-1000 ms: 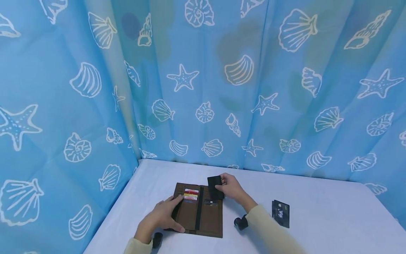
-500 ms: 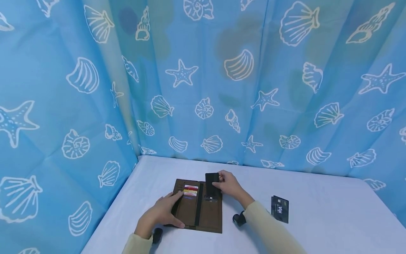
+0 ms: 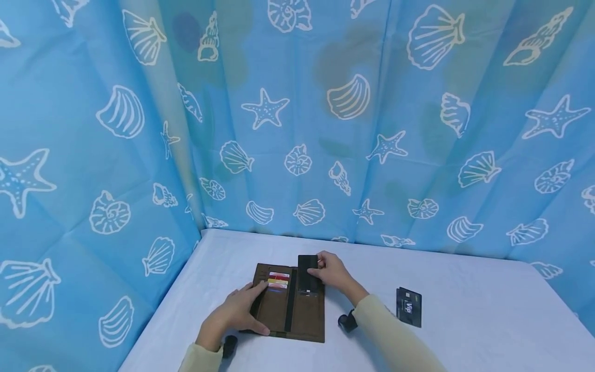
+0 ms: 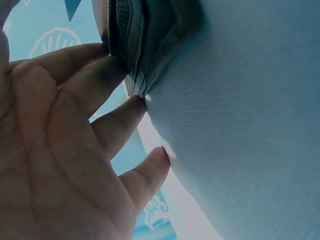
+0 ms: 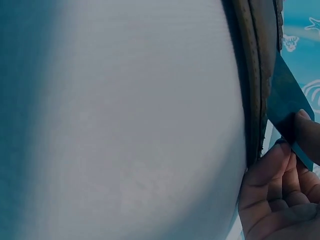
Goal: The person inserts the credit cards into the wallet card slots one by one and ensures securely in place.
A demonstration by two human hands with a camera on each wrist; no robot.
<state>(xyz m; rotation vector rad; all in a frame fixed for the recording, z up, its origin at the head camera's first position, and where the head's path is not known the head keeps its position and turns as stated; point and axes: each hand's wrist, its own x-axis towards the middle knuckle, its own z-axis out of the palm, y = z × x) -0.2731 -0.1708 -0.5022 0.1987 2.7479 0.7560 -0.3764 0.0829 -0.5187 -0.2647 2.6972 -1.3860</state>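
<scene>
A brown long wallet (image 3: pixel 307 321) lies unfolded on the white table, a dark strap down its middle. Colourful cards (image 3: pixel 278 283) show in its left slots. My left hand (image 3: pixel 236 311) rests on the wallet's left side, thumb near the bottom edge; in the left wrist view its fairly straight fingers (image 4: pixel 120 127) touch the wallet's edge. Between thumb and fingers, my right hand (image 3: pixel 335 275) pinches a black card (image 3: pixel 304 264) over the wallet's upper right half. The card's lower end overlaps the slots there, beside another dark card (image 3: pixel 309 294). In the right wrist view the pinched card (image 5: pixel 287 97) stands tilted against the wallet's edge.
Black cards (image 3: pixel 409 307), the top one marked VIP, lie to the right of my right forearm. A blue curtain (image 3: pixel 297 119) with white shells and starfish hangs behind and at the left of the table (image 3: pixel 488 310).
My right hand has moved slightly left and turned the black card more upright, its lower end now over the right-hand slots. The left hand stays on the wallet.
</scene>
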